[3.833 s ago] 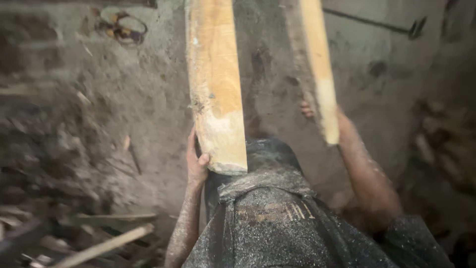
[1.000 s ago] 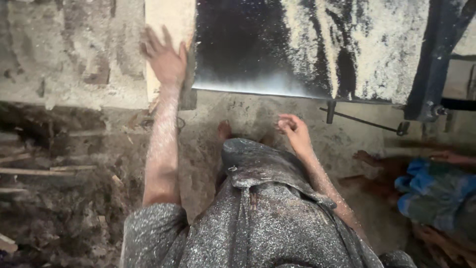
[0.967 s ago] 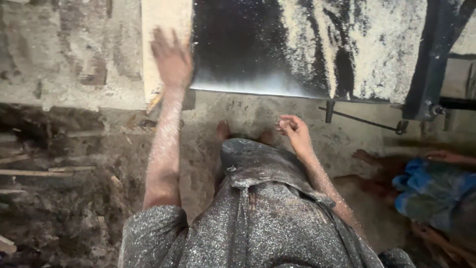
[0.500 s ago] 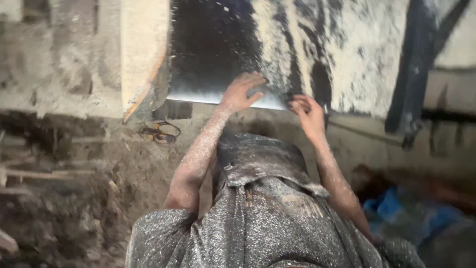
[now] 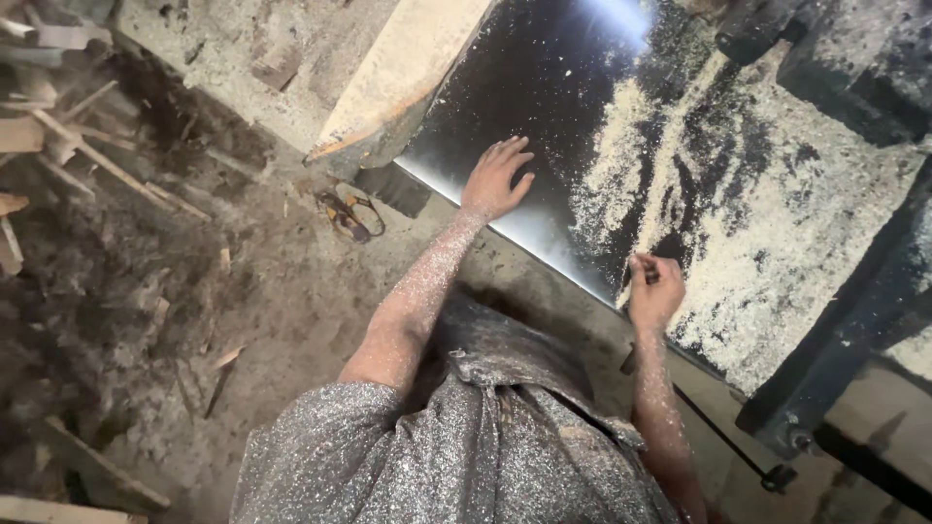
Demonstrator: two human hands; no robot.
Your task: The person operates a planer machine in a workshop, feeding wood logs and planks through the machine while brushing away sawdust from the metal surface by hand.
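Two hands on a sawdust-strewn metal table [image 5: 582, 126]
Left hand [image 5: 495, 180] flat, fingers spread; right hand [image 5: 655, 291] curled narrow; wooden plank [image 5: 408, 73] far left

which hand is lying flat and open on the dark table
The left hand, fingers spread on the dark metal table; the right hand is curled at its sawdust-covered edge.

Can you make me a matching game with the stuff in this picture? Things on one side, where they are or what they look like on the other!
Things:
1. left hand
2. right hand
3. wooden plank
4. sawdust

Descriptions:
A. pale, lying at the table's left edge
B. spread flat on the dark metal table
C. scattered in light patches over the table
D. curled at the table's near edge

Pairs: 1-B, 2-D, 3-A, 4-C
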